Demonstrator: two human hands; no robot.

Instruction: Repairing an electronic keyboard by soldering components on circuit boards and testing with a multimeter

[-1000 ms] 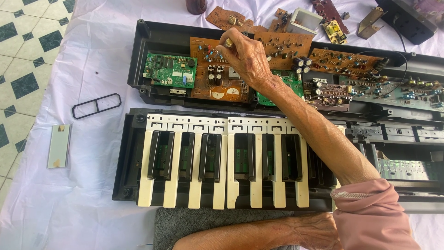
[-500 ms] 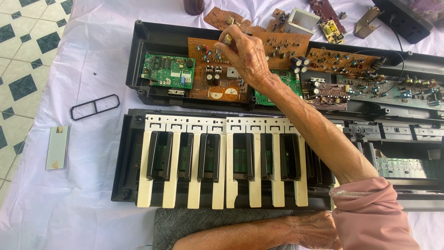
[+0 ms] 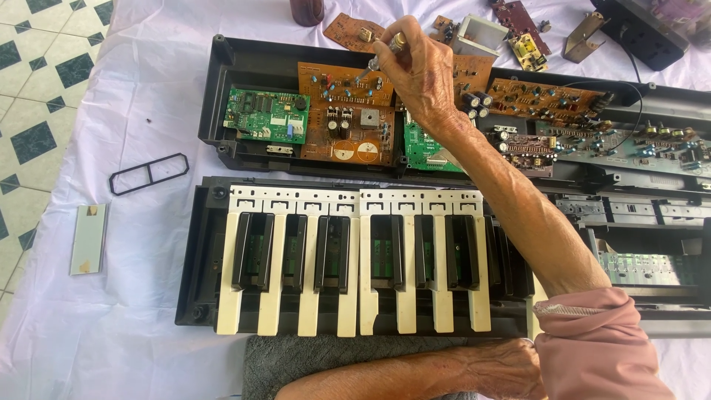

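Carefully now: the right hand pinches a screwdriver over the brown circuit board; keep it upright. The left hand rests loosely curled.

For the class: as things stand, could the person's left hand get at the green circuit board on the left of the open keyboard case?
Probably yes. The left hand rests at the near edge, free, and the green circuit board lies uncovered; only the key bed lies between, low enough to reach over.

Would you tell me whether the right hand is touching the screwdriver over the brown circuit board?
Touching. The head view shows the right hand with fingers wrapped around the screwdriver, its tip angled down toward the brown circuit board.
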